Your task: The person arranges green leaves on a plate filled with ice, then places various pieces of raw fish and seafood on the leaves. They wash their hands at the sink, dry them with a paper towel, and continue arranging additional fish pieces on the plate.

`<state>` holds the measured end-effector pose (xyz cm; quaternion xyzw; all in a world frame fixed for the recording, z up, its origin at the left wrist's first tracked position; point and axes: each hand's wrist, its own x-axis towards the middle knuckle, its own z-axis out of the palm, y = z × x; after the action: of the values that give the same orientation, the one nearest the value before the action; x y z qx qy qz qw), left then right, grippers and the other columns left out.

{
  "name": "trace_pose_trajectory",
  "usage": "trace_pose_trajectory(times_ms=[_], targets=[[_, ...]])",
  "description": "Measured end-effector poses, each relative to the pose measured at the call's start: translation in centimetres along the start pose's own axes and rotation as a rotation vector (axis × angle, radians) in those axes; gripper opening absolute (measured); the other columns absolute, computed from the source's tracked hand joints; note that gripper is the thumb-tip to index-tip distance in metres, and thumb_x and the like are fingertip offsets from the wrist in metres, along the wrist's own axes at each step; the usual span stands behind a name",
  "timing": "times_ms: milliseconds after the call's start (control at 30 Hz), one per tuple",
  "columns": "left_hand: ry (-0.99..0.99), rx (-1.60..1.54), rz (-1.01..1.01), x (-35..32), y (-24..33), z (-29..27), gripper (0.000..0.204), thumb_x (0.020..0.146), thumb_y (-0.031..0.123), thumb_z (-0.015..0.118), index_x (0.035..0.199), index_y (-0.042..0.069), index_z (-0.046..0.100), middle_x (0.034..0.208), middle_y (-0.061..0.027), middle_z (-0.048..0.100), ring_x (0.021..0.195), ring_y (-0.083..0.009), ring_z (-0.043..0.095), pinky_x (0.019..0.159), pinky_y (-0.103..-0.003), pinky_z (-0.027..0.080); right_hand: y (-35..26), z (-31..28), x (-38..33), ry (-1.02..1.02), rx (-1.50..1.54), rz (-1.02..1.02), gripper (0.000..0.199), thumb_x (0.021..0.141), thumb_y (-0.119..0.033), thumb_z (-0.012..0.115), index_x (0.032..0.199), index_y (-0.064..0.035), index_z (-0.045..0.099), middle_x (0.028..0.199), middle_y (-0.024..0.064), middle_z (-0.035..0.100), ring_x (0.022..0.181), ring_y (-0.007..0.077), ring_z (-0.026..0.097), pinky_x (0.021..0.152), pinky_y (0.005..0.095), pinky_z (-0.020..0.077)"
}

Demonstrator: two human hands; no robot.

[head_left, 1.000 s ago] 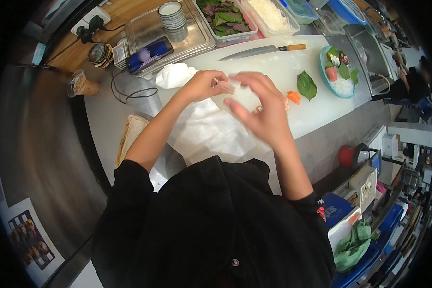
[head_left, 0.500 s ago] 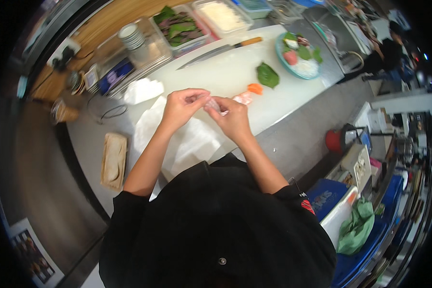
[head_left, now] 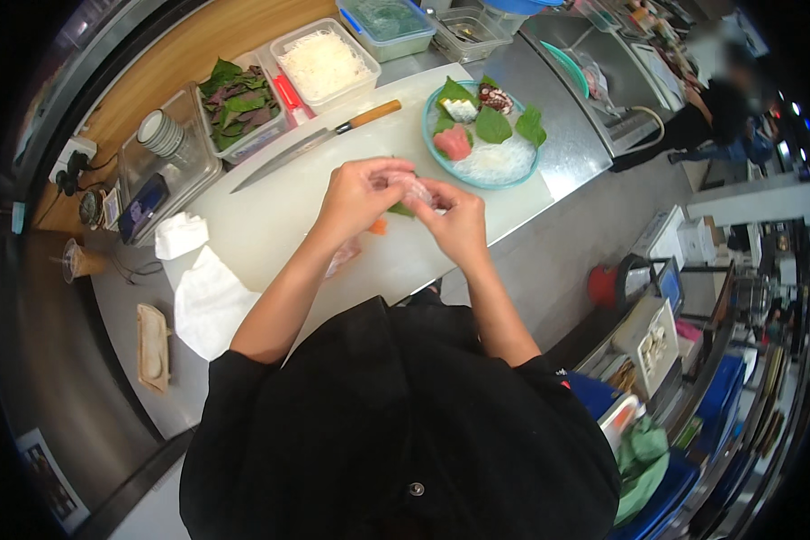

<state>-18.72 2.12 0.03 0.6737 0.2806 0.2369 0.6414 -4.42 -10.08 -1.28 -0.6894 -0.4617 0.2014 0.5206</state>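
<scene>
Pinching a pale pink slice (head_left: 411,188) over the cutting board (head_left: 274,220), we have the fingers of our left hand (head_left: 355,200) and right hand (head_left: 457,222) nearly closed, gripping it from both sides. From the slice, our turquoise bowl (head_left: 492,185) sits at two o'clock, the knife (head_left: 290,157) at ten and an orange piece (head_left: 379,227) at seven.

Slice (head_left: 410,187) pale pink; plate (head_left: 502,185) turquoise; cutting board (head_left: 270,216) off-white.
</scene>
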Motion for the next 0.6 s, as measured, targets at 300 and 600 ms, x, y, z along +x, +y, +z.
trace_pose_trajectory(times_ms=[300, 600], targets=[[0.137, 0.131, 0.050, 10.5, 1.7, 10.9, 0.024, 0.092, 0.017, 0.072, 0.107, -0.001, 0.077, 0.092, -0.0090, 0.078, 0.081, -0.0122, 0.072, 0.077, -0.027, 0.057, 5.6, -13.4, 9.6, -0.163, -0.039, -0.075, 0.032, 0.085, -0.016, 0.085, 0.113, -0.0014, 0.077, 0.095, 0.0078, 0.079, 0.079, 0.0105, 0.071, 0.075, 0.0276, 0.0579], [0.177, -0.130, -0.126, 12.0, 2.9, 12.5, 0.026, 0.095, 0.012, 0.074, 0.118, 0.002, 0.077, 0.099, -0.0026, 0.076, 0.087, -0.0063, 0.066, 0.075, -0.023, 0.052, 7.1, -14.5, 12.0, -0.125, -0.050, -0.315, 0.030, 0.081, -0.008, 0.084, 0.109, -0.0002, 0.077, 0.088, 0.0105, 0.076, 0.073, 0.0167, 0.070, 0.067, 0.0305, 0.0555]])
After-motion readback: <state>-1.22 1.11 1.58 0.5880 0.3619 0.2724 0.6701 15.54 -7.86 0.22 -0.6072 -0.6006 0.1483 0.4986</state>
